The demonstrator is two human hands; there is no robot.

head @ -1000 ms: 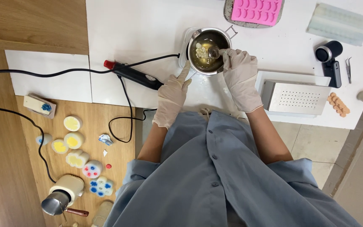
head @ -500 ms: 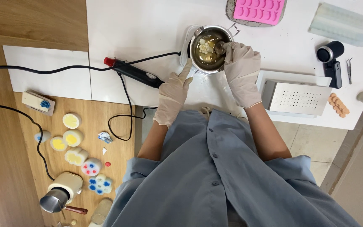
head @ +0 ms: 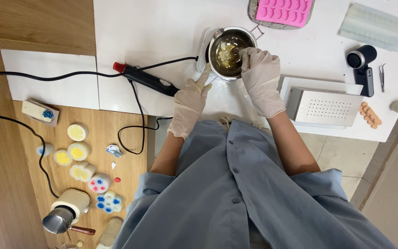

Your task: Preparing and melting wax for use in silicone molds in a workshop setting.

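A small steel pot (head: pixel 249 38) stands on the white table, filled with yellowish liquid and pale lumps (head: pixel 225 54). My right hand (head: pixel 261 78), in a white glove, reaches over the pot's right rim with its fingers closed around a thin stirring tool that is mostly hidden. My left hand (head: pixel 190 103), also gloved, rests on the table at the pot's near left side, its extended fingers touching the pot's wall.
A black corded heat tool (head: pixel 150 81) with a red tip lies left of the pot. A pink silicone mould (head: pixel 284 10), a clear mould (head: pixel 374 26), a perforated metal box (head: pixel 330 107), a black device (head: pixel 362 64) and tweezers (head: pixel 382 76) lie around. Several round wax pieces (head: pixel 77 152) and a metal jug (head: pixel 63 216) sit on the wooden surface.
My right hand has shifted a little over the pot, moving the lumps in the liquid. My left hand stays against the pot.
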